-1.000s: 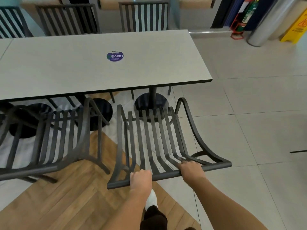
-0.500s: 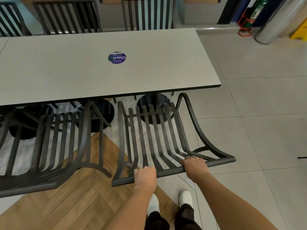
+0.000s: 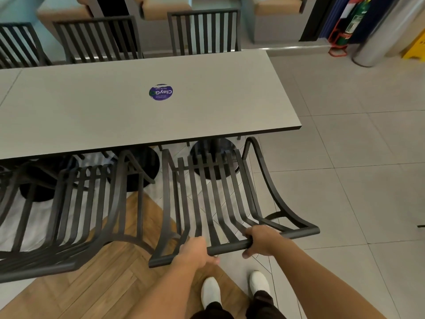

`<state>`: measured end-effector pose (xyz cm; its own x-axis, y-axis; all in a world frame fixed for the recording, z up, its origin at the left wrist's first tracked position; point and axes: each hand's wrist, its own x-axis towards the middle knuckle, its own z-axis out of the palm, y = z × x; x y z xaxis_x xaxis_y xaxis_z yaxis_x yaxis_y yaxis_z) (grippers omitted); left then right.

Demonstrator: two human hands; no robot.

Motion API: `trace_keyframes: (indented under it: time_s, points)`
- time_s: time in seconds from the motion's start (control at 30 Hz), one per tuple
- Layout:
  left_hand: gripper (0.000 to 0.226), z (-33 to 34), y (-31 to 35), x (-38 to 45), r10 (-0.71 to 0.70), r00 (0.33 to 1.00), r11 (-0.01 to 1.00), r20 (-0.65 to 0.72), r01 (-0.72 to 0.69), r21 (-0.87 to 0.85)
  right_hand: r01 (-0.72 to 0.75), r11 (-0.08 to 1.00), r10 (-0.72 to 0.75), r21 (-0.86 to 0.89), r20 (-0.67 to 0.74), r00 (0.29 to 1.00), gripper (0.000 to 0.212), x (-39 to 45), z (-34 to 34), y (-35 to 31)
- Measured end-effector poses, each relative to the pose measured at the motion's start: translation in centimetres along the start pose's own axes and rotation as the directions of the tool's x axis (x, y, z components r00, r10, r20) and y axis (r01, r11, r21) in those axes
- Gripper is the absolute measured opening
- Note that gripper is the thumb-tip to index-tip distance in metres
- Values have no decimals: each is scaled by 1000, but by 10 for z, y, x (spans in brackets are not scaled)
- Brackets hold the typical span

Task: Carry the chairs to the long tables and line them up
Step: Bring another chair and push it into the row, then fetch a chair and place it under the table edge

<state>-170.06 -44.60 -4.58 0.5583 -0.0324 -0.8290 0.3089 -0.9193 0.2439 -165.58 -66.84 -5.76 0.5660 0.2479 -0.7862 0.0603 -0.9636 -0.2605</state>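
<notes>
Chair in my hands: a black slatted metal chair (image 3: 213, 203); I grip its top rail, and its seat front reaches just under the near edge of the tabletop ahead of my hands.
Left hand: my left hand (image 3: 195, 252) is curled round the rail near its left end, fingers wrapped under the bar.
Right hand: my right hand (image 3: 262, 241) is curled round the same rail further right, thumb below the bar, fingers over it.
Neighbouring chair: a second black slatted chair (image 3: 76, 215) stands just to the left of my left hand, also facing the tabletop, close beside the one I hold.
Tabletop: the long grey tabletop (image 3: 92, 107) lies beyond both hands, with a round purple sticker (image 3: 160, 92) on it, straight ahead of my left hand.
Far chairs: three more slatted chairs (image 3: 203, 31) stand along the tabletop's far side.
Floor: my white shoes (image 3: 210, 293) are below my hands, on wood-pattern flooring meeting pale tiles.
Far right: a fire extinguisher (image 3: 354, 19) and a yellow floor sign (image 3: 416, 49) stand well beyond my right hand.
</notes>
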Motion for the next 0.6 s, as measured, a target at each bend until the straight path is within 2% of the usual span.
trace_keyframes:
  time_s: [0.1, 0.2, 0.27, 0.37, 0.43, 0.6]
  points:
    - [67, -8, 7, 2, -9, 996, 1000, 87, 11, -26, 21, 967, -41, 253, 75, 996, 86, -11, -21, 15]
    - [81, -13, 26, 2, -25, 999, 999, 24, 26, -23, 14, 973, -13, 230, -4, 1000, 84, -12, -42, 40]
    - [72, -16, 50, 7, -30, 997, 999, -73, 27, -39, -27, 985, 48, 172, -117, 992, 80, -9, -57, 65]
    - [47, -21, 100, 16, -25, 981, 999, -193, 16, -50, -38, 988, 70, 151, -213, 975, 56, -3, -85, 113]
    - [39, -23, 139, 25, -38, 969, 996, -243, 16, -92, -39, 990, 70, 135, -239, 968, 48, 0, -103, 149]
    - [26, -17, 252, 49, -68, 960, 978, -271, 11, -206, -56, 998, 62, 35, -222, 973, 51, 5, -146, 251]
